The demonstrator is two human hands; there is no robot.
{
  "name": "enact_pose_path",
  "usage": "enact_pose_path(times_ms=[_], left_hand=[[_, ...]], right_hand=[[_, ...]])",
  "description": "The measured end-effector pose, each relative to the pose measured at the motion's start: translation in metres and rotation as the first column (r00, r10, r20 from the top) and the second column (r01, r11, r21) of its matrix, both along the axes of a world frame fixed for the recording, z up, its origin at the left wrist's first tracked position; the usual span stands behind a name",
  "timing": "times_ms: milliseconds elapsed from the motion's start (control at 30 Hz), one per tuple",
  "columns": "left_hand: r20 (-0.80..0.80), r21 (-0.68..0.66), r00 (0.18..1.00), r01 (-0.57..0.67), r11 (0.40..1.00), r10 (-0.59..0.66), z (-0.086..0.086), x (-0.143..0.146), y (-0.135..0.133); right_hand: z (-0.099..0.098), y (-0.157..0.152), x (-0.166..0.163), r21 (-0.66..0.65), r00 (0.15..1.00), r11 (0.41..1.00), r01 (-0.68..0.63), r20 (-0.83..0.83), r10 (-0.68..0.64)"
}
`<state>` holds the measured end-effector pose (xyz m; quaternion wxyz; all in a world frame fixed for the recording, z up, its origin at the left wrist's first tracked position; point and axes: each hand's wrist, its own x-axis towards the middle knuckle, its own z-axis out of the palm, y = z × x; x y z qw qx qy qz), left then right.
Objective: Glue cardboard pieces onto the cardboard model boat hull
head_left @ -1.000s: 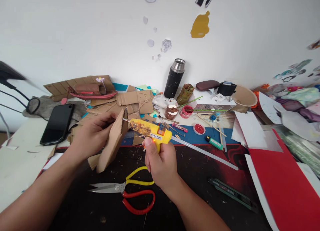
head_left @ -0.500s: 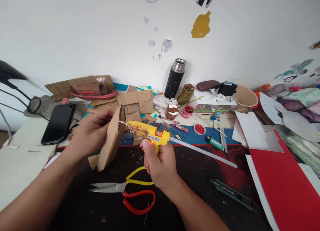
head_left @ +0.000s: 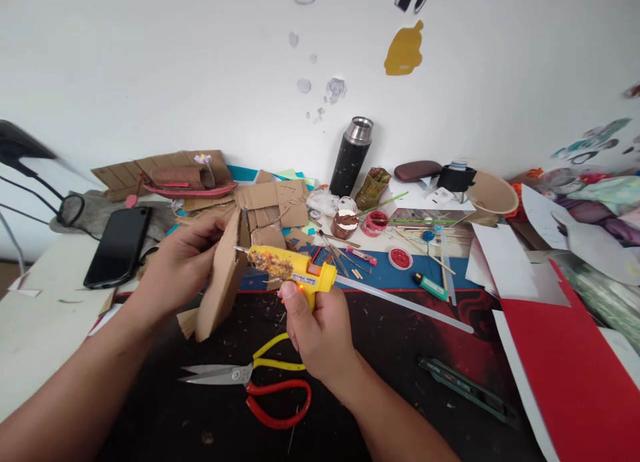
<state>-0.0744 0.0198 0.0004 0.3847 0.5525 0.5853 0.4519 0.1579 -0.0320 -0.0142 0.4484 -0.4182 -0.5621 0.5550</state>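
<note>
My left hand (head_left: 180,265) grips a folded cardboard piece (head_left: 220,289) by its upper left part, holding it upright over the dark mat. In my right hand (head_left: 320,329) is a yellow hot glue gun (head_left: 280,263), its barrel smeared with brown and orange residue. An orange light glows near my thumb. The nozzle points left and is at the cardboard's upper edge; whether it touches, I cannot tell. From the back of the gun a long clear glue stick (head_left: 405,304) sticks out to the right. Scissors (head_left: 245,375) with yellow and red handles lie below my hands.
A green utility knife (head_left: 467,390) lies on the mat at right, beside red card (head_left: 560,355). Behind stand a black thermos (head_left: 351,157) and open paint pots (head_left: 375,223). A phone (head_left: 117,247) and a model boat (head_left: 187,185) are at left.
The glue gun has shifted slightly left and down, its nozzle moving along the cardboard's edge. My left hand and the cardboard have hardly moved.
</note>
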Motion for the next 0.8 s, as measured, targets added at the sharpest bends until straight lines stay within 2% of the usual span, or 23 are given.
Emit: enact_pose_path(times_ms=[567, 800], left_hand=[[0.079, -0.007, 0.993, -0.084, 0.996, 0.084, 0.007, 0.008, -0.002], [0.154, -0.024, 0.98, -0.125, 0.992, 0.127, 0.007, 0.01, -0.001]], right_hand=[[0.0, -0.002, 0.001, 0.042, 0.999, 0.999, -0.012, 0.033, 0.01], [0.008, 0.002, -0.001, 0.097, 1.0, 0.995, -0.006, 0.018, 0.004]])
